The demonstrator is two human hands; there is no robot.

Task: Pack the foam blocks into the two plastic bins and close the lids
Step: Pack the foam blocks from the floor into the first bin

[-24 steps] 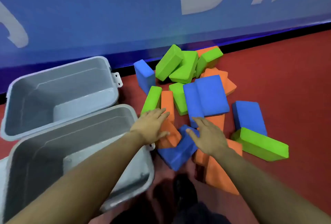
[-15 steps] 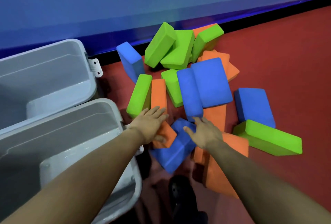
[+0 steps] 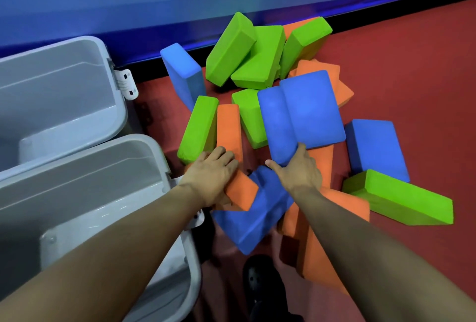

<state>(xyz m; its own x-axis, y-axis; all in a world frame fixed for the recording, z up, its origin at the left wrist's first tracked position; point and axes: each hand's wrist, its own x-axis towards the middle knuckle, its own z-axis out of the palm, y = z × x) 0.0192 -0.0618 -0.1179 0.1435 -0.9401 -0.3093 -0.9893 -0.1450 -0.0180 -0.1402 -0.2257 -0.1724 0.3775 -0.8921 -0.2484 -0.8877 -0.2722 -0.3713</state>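
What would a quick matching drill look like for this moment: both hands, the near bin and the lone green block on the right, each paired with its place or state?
Column one:
1. left hand
2. right hand
3. near bin
4. green block at right

Column two:
A. lies on the red floor, untouched
B. rests on an orange block
C. open, no blocks visible inside
D. grips the edge of a blue block

Pairs: 1-B, 2-D, 3-C, 4-A
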